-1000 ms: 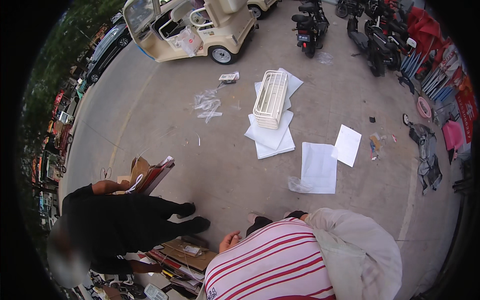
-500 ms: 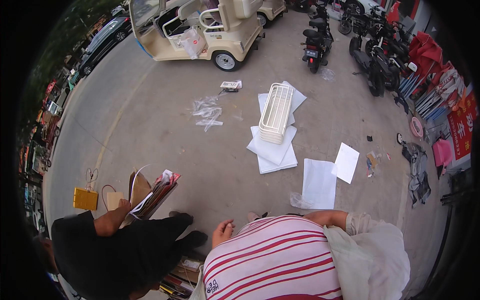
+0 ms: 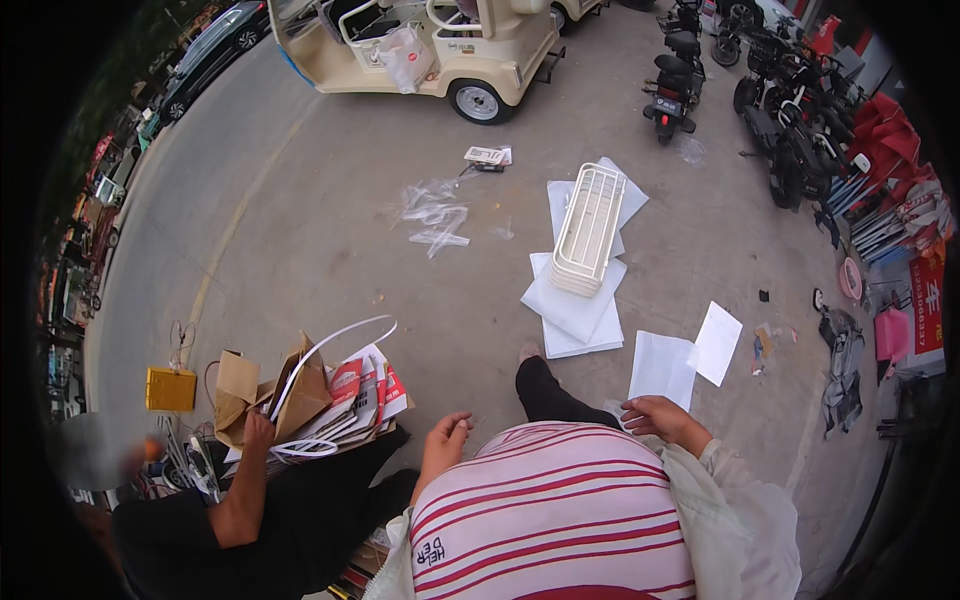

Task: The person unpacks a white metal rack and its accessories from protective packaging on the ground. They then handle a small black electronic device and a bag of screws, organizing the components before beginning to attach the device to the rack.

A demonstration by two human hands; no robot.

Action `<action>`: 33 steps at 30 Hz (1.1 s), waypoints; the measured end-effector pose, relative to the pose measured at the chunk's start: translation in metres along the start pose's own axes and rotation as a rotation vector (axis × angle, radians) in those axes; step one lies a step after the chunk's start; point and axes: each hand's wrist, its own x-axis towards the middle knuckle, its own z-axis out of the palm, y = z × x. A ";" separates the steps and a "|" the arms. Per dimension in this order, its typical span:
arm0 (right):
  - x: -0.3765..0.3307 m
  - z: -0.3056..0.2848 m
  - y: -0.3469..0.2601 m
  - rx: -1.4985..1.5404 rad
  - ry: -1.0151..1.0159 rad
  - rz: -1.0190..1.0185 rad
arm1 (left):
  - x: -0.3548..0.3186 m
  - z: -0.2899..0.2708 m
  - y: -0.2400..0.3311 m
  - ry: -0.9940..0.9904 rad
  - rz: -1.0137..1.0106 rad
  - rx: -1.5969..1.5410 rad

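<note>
My left hand [image 3: 447, 441] hangs at my side with loosely bent fingers and nothing visible in it. Over the ground to the right, my right hand [image 3: 664, 418] is held with slightly bent fingers apart, also without anything visible. It is nearest to a white foam sheet [image 3: 660, 368], which lies past it beside a smaller white sheet [image 3: 717, 343]. Further ahead, a stack of white wire baskets [image 3: 588, 232] rests on several white foam sheets [image 3: 585, 330].
On my left a person in black [image 3: 200, 540] carries flattened cardboard [image 3: 345, 410] with a white strap. A yellow box [image 3: 171, 389], clear plastic wrap [image 3: 434, 213], a cream electric cart [image 3: 480, 60] and parked scooters [image 3: 672, 85] stand or lie around.
My right hand has come into view from beside my body, and one leg has stepped forward. The person on the left has swung the cardboard toward me, and it is more spread out.
</note>
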 end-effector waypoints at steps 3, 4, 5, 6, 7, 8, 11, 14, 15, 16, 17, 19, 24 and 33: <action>0.058 0.006 -0.044 0.056 0.023 -0.027 | 0.050 -0.015 0.031 0.046 0.005 0.021; 0.079 0.009 -0.061 0.078 0.049 -0.056 | 0.067 -0.023 0.036 0.057 0.007 0.023; 0.100 0.010 -0.079 0.096 0.082 -0.084 | 0.082 -0.027 0.050 0.059 -0.001 0.021; 0.116 0.014 -0.101 0.117 0.115 -0.112 | 0.094 -0.030 0.065 0.060 -0.010 0.021; 0.130 0.019 -0.122 0.131 0.095 -0.136 | 0.104 -0.033 0.074 0.071 -0.016 0.003; 0.145 0.030 -0.149 0.148 0.067 -0.165 | 0.114 -0.040 0.087 0.090 -0.018 -0.007; 0.197 0.063 -0.228 0.101 -0.001 -0.245 | 0.154 -0.054 0.127 0.125 0.010 -0.005; 0.235 0.103 -0.294 -0.053 -0.083 -0.322 | 0.185 -0.058 0.144 0.148 -0.022 -0.023; 0.245 0.118 -0.315 -0.101 -0.142 -0.347 | 0.196 -0.061 0.151 0.157 -0.037 -0.030; 0.250 0.132 -0.332 -0.137 -0.191 -0.334 | 0.208 -0.065 0.157 0.164 -0.051 -0.036; 0.256 0.144 -0.350 -0.173 -0.238 -0.325 | 0.221 -0.068 0.162 0.169 -0.059 -0.028; 0.276 0.161 -0.371 -0.214 -0.324 -0.288 | 0.242 -0.079 0.161 0.181 -0.097 -0.047; 0.341 0.174 -0.418 -0.203 -0.296 -0.132 | 0.338 -0.122 0.193 0.183 -0.078 -0.051; 0.420 0.162 -0.534 0.068 0.077 -0.152 | 0.536 -0.230 0.272 0.050 -0.007 0.034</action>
